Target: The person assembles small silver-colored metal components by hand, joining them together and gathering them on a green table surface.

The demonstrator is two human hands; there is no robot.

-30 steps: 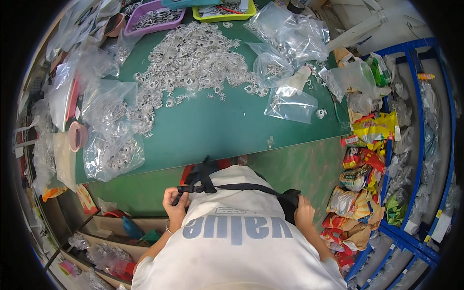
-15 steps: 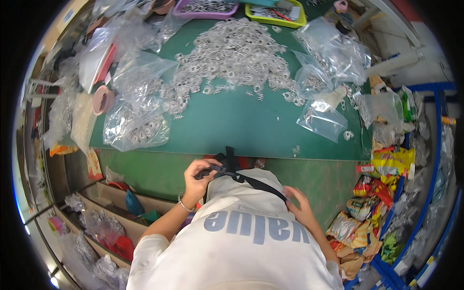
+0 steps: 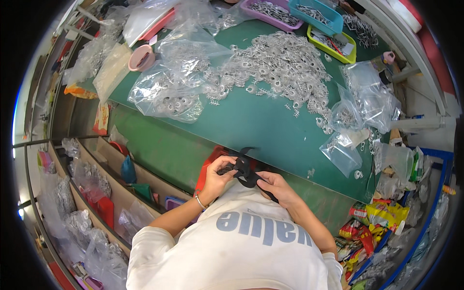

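Note:
A black strap (image 3: 248,181) with what looks like a buckle is at my waist, in front of my white shirt. My left hand (image 3: 217,177) pinches one dark end of it, fingers closed. On the other side, my right hand (image 3: 279,186) grips the strap between thumb and fingers, its tail running beneath the palm. A loop of strap stands up between the two hands, near the edge of the green table (image 3: 241,123). Whether the buckle is fastened cannot be made out.
Small silver metal pieces (image 3: 290,67) lie heaped on the table. Clear plastic bags (image 3: 169,96) flank them, with a pink cup (image 3: 142,58) at left. Purple (image 3: 270,14), blue (image 3: 316,15) and yellow-green trays (image 3: 350,54) stand behind. Compartmented shelving (image 3: 130,166) is at lower left, colourful packets (image 3: 382,215) lower right.
My right hand has come from my side to the strap's front and now grips it. Both hands have drawn close together. The view has turned, so the table appears tilted.

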